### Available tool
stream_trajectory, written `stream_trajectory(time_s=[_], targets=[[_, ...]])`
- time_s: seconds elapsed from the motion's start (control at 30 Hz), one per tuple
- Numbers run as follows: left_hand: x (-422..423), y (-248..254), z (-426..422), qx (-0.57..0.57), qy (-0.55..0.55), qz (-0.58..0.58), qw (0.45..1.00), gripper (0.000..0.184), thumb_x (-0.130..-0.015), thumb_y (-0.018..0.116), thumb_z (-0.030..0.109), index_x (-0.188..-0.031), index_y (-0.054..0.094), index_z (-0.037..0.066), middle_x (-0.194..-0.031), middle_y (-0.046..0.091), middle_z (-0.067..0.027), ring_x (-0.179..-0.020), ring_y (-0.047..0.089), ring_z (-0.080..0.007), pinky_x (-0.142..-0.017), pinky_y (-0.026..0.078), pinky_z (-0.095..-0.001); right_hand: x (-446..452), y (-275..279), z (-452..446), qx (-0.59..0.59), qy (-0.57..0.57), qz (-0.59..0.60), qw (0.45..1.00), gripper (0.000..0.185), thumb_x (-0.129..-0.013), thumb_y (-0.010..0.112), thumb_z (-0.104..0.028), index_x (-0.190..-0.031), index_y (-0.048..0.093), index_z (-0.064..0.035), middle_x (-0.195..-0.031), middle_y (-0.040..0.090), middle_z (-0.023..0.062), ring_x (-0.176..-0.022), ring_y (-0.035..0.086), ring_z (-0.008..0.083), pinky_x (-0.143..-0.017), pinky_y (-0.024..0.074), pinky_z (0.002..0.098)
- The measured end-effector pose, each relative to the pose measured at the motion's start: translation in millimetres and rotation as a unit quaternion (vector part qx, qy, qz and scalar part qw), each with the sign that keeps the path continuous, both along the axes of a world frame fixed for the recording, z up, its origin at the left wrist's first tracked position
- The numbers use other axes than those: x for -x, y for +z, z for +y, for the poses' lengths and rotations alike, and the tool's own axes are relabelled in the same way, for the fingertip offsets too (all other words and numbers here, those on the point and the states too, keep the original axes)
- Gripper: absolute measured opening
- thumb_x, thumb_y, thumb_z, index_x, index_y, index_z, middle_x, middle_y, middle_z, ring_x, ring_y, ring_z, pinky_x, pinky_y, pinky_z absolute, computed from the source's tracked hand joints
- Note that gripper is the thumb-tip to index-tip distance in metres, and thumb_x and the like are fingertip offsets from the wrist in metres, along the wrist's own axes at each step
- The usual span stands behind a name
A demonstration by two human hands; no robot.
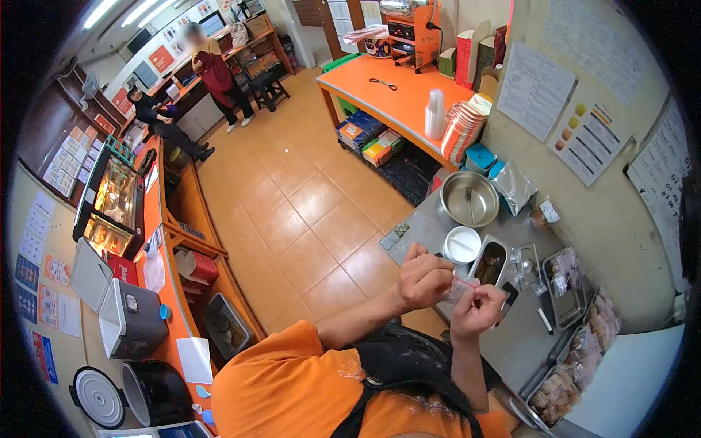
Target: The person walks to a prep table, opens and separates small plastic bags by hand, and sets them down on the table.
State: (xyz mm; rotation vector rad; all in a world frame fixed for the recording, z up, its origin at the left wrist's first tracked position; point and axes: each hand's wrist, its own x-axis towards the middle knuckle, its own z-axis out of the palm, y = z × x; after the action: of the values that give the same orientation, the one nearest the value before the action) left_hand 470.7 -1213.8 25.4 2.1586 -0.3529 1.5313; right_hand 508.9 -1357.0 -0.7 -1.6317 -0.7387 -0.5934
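Both hands are raised close together over the edge of the metal counter. My left hand [426, 277] is closed, pinching one side of a small clear plastic bag [458, 289] with a red strip along its top. My right hand [478, 310] is closed as well, its fingertips pinching the bag's other side. What the bag holds is too small to tell. Just behind the hands are a white round tub [462, 244] and a metal tray of dark contents [491, 263].
A large steel bowl [469, 198], a marker [545, 321] and trays of wrapped food [562, 394] stand on the metal counter [511, 350]. Beyond is an orange table [401, 95] with scissors [382, 84] and stacked cups [435, 115]. Two people are at the far left.
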Motion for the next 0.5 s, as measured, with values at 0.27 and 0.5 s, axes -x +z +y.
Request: stream_trajectory(time_s=[0.27,0.5], targets=[[4,4,-2,-0.018,0.041,0.028,0.999,0.023,-0.066,0.076,0.012,-0.071,0.053,0.011,-0.077,0.064,0.0001,-0.057,0.051,-0.0137,-0.06,0.029,-0.0329,-13,10,1,-0.04,0.004,0.116,0.992,0.009,-0.087,0.059,-0.005,-0.09,0.052,-0.0002,-0.078,0.057,0.008,-0.06,0.053,0.0126,-0.052,0.0439,0.0256],[5,5,-6,0.059,0.088,0.067,0.992,0.025,-0.064,0.079,0.005,-0.074,0.058,0.013,-0.068,0.064,0.0012,-0.053,0.051,-0.0132,-0.061,0.03,-0.0316,-21,29,0,-0.05,0.227,0.214,0.949,0.006,-0.081,0.053,-0.001,-0.087,0.054,-0.0004,-0.095,0.049,0.008,-0.084,0.05,0.0141,-0.07,0.0426,0.0243]])
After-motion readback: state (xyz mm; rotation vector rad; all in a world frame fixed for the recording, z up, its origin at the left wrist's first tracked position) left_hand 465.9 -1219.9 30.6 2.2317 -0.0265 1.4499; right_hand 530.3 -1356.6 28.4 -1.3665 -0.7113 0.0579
